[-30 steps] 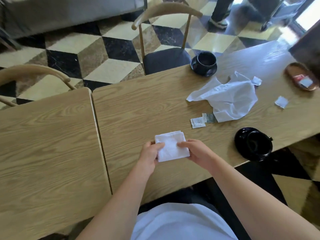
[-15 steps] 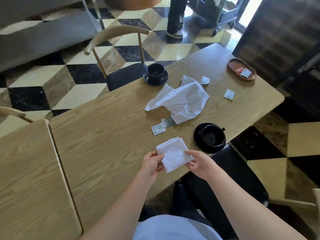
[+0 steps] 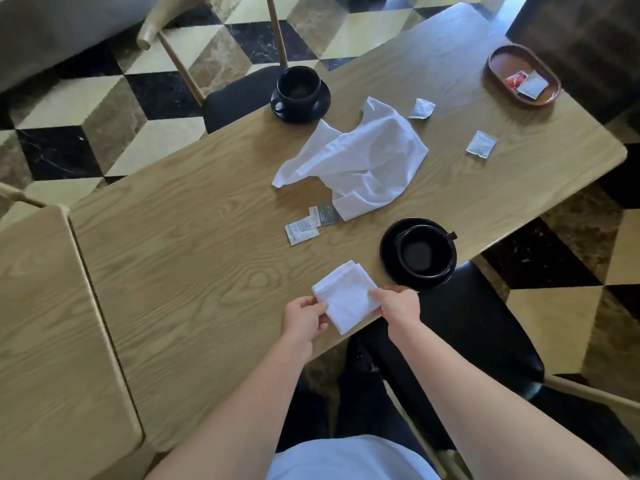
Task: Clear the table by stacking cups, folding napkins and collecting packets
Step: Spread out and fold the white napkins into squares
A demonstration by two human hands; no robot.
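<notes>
Both my forearms reach forward over the near edge of the counter (image 3: 194,258), wrists bent slightly inward so the hands face each other across the folded napkin (image 3: 346,295). My left hand (image 3: 303,315) has its grip on the napkin's left corner, thumb on top and fingers curled beneath the cloth. My right hand (image 3: 398,306) takes the right edge, fingertips pinched together on the fabric, knuckles up. The napkin is a small white square, turned like a diamond, lying at the near edge of the counter with its near corner just past the rim.

Just to the right of it, nearly touching my right hand, stands a black cup on a black saucer (image 3: 420,252), handle pointing right. Farther out in the middle lies a crumpled white napkin (image 3: 360,161), unfolded. Two packets lie at its near left corner: a white packet (image 3: 300,230) and a dark packet (image 3: 325,214) partly tucked under the cloth. Two more white packets (image 3: 421,108) lie to the right of the crumpled napkin, well apart. A second black cup on a saucer (image 3: 299,95) stands at the far edge. At the far right a brown oval tray (image 3: 498,64) holds a few packets
</notes>
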